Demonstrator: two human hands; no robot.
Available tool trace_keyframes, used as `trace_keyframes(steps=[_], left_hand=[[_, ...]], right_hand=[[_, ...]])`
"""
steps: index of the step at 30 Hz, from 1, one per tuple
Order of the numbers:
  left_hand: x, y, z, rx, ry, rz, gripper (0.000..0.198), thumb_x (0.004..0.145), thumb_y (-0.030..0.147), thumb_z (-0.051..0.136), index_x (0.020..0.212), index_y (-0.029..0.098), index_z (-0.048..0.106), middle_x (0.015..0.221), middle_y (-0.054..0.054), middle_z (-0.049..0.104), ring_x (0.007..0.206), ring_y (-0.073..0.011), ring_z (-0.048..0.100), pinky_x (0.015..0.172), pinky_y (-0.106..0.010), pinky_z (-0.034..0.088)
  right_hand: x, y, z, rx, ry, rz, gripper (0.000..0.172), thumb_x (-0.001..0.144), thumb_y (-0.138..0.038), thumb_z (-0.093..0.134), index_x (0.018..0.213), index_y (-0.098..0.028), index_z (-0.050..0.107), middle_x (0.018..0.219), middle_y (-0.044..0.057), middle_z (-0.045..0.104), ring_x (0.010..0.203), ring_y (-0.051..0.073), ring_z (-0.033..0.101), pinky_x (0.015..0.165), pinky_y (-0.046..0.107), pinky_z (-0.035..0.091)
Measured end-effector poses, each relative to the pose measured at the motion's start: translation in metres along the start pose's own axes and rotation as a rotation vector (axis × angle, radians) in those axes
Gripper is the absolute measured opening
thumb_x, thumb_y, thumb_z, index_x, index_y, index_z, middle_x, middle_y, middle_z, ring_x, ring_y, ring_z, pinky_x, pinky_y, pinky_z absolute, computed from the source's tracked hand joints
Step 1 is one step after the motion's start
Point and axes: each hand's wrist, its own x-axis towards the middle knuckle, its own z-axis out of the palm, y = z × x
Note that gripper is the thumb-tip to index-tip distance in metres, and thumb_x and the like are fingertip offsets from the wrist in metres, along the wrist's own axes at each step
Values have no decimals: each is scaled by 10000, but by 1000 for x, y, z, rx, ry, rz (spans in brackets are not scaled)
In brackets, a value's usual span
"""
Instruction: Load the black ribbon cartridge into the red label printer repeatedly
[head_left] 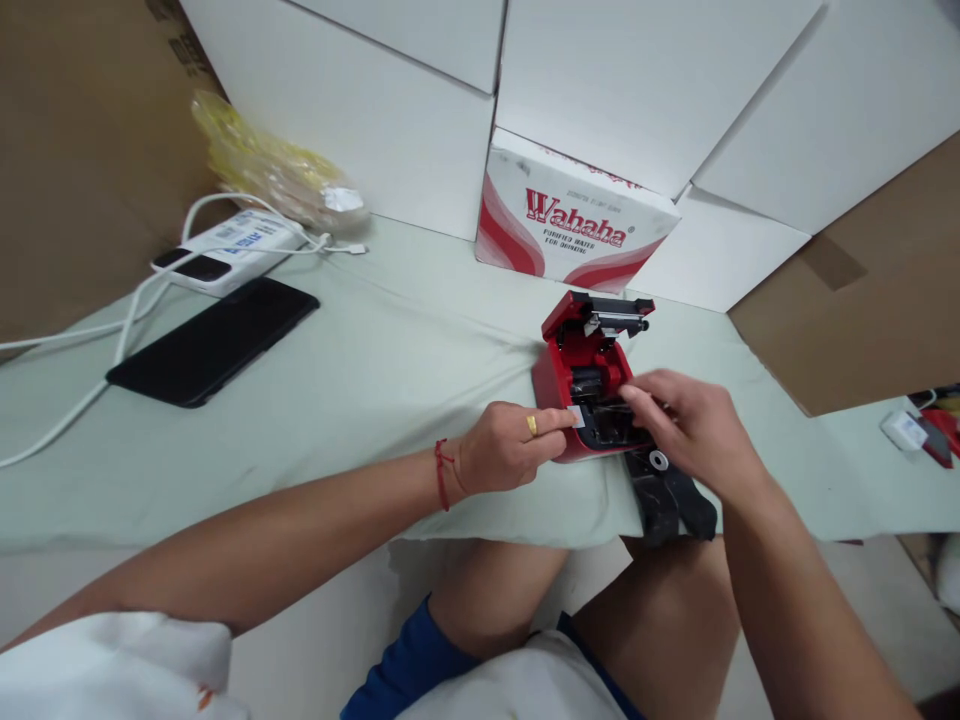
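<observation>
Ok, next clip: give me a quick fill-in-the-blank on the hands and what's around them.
1. The left hand pinches a small white paper strip and wears a red string ____.
2. The right hand reaches into the open plastic device, coloured ____.
3. The white cardboard box behind it bears the brand name ____.
4. A white ____ runs from the white power bank beside the flat black smartphone.

Missing words: bracelet; red; Wahaha; cable

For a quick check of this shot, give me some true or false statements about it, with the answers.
The left hand wears a gold ring. True.
The red string is on the right wrist. False: it is on the left wrist.
The left hand pinches a white strip at the red printer. True.
The printer's lid is shut. False: it stands open.
The black phone lies on the cloth. True.
</observation>
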Motion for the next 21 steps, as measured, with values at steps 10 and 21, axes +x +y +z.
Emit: trace_keyframes(steps=[10, 21], left_hand=[[-2, -3, -1, 23, -10, 6, 253, 867, 3, 433, 706, 170, 534, 1082, -70, 810, 588, -81, 664, 523, -227, 516], [-6, -4, 1, -37, -6, -7, 234, 865, -9, 462, 759, 167, 574, 1140, -79, 793, 600, -75, 650, 581, -228, 535]], right_hand=[[87, -20, 12, -366, -413, 57, 400, 852, -167, 640, 1236, -223, 737, 1187, 134, 767, 1048, 314, 713, 802, 348, 506], [-39, 108, -96, -67, -462, 170, 443, 957, -449, 539, 1313, -222, 675, 1187, 108, 748, 1020, 269, 705, 854, 371, 546]])
